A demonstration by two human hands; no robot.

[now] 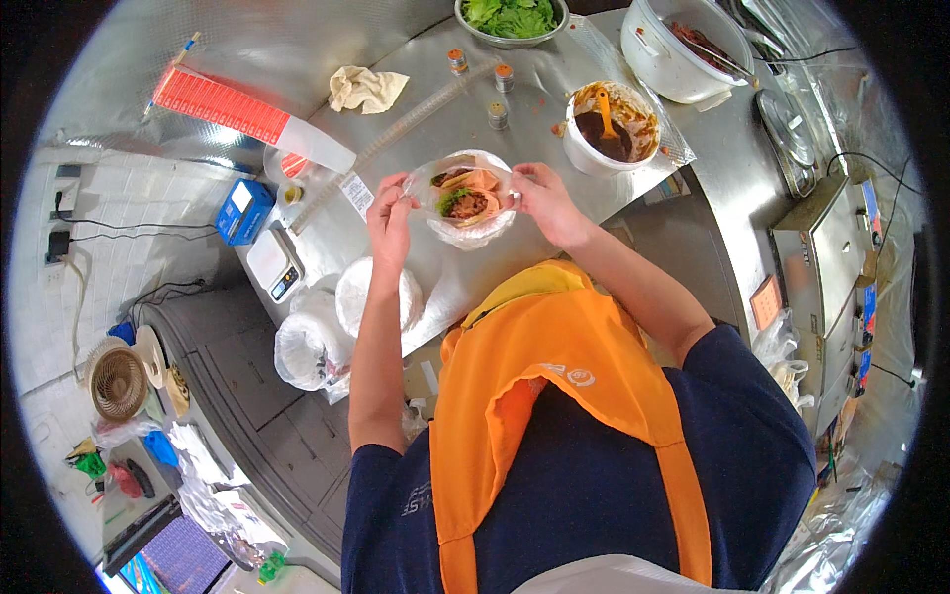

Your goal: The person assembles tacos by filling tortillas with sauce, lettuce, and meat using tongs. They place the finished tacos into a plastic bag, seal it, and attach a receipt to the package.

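Observation:
In front of me on the steel table is a round white bowl [473, 236] with see-through plastic film around it. Inside lie filled flatbreads [471, 205], with browned filling and some green leaf showing. My left hand [389, 220] pinches the plastic at the bowl's left side. At the right side, my right hand [546, 203] grips the plastic between thumb and fingers. Whether either hand also touches the bowl's rim, I cannot tell. A tub of dark sauce [612, 163] with an orange spatula [606, 111] stands just beyond my right hand.
Several shaker jars [498, 116], a cloth [366, 89] and a bowl of lettuce [510, 20] sit farther back. A large white tub [683, 49] is at far right. To the left are a digital scale [273, 264], a blue box [244, 212] and plastic-lined bowls [315, 342].

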